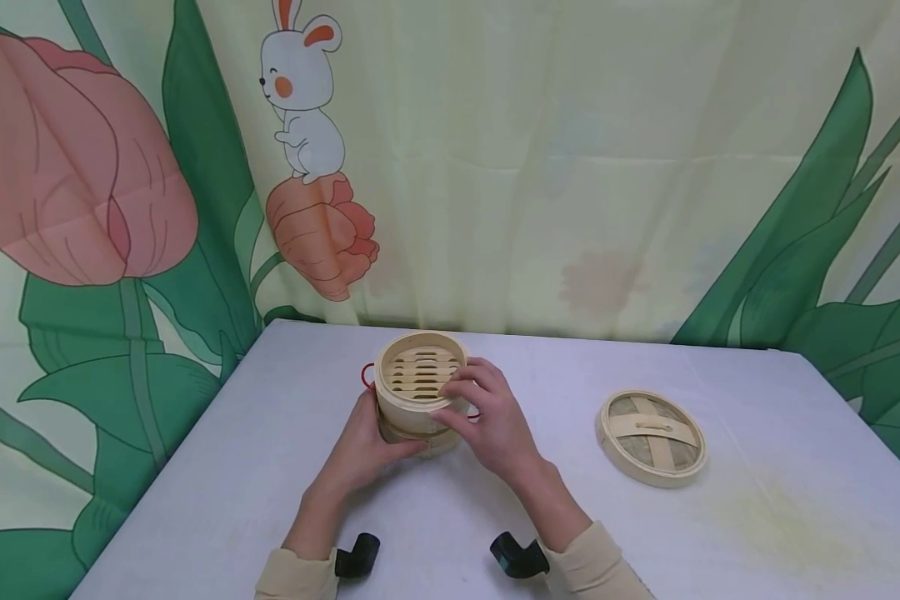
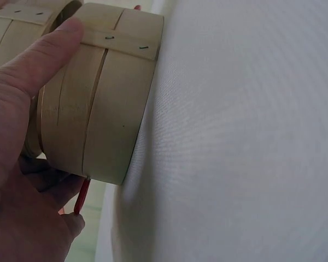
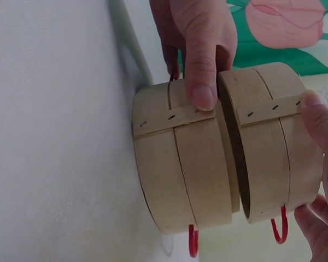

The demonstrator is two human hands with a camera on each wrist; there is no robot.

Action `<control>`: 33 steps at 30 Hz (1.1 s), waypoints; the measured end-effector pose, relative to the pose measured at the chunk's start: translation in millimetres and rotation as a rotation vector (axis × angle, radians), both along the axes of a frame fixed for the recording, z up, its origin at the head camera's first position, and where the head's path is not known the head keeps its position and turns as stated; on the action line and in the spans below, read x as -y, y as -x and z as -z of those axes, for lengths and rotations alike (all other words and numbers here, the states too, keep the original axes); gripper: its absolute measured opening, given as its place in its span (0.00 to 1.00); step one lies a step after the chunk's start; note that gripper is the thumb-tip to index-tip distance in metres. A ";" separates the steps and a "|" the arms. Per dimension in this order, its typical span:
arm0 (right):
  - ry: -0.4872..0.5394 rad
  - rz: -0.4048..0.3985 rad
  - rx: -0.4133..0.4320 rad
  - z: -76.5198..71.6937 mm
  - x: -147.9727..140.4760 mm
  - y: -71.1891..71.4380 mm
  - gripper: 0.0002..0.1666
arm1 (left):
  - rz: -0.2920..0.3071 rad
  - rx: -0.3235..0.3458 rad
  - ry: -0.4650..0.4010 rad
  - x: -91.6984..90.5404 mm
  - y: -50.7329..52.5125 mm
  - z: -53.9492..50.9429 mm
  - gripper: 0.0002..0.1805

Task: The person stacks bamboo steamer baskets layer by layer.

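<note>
Two round bamboo steamer baskets stand one above the other near the table's back edge. My right hand (image 1: 491, 417) grips the upper basket (image 3: 268, 158) by its wall, thumb on one side and fingers at the rim. Its slatted base (image 1: 420, 375) faces up. Around the lower basket (image 2: 109, 98) my left hand (image 1: 360, 446) holds with thumb and fingers, keeping it on the table. A dark gap shows between the two baskets in the right wrist view, the upper one tilted a little. Red loops (image 3: 193, 243) stick out from the sides.
A round bamboo lid (image 1: 652, 437) with a strap handle lies to the right on the white-covered table (image 1: 217, 500). A printed curtain (image 1: 495, 208) hangs behind the table.
</note>
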State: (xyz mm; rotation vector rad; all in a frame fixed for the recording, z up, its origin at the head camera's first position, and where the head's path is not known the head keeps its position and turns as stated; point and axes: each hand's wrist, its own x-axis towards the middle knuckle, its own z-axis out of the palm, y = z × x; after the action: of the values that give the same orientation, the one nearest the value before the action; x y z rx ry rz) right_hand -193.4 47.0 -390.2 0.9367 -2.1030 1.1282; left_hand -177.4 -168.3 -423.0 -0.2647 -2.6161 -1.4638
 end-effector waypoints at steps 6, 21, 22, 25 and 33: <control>-0.003 0.015 0.019 1.3 2.3 -2.0 0.16 | 0.000 -0.001 -0.014 -0.3 0.7 0.0 0.64; -0.015 0.086 0.001 6.1 9.1 -8.0 0.17 | -0.025 0.008 -0.026 -1.3 -0.6 1.5 0.64; -0.016 0.090 0.004 6.5 9.2 -8.2 0.17 | -0.024 0.001 -0.026 -1.4 -0.2 1.6 0.64; -0.018 0.098 0.001 7.3 9.4 -8.3 0.17 | -0.027 -0.015 -0.021 -1.8 0.4 1.4 0.63; -0.032 0.095 0.000 8.1 10.5 -8.6 0.17 | -0.041 0.013 -0.003 -0.9 0.3 1.6 0.63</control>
State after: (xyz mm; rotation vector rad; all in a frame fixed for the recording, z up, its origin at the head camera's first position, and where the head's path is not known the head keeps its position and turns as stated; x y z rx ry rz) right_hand -184.8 36.5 -398.3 0.8422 -2.1481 1.0498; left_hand -177.8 -167.4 -424.6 -0.1998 -2.6130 -1.4618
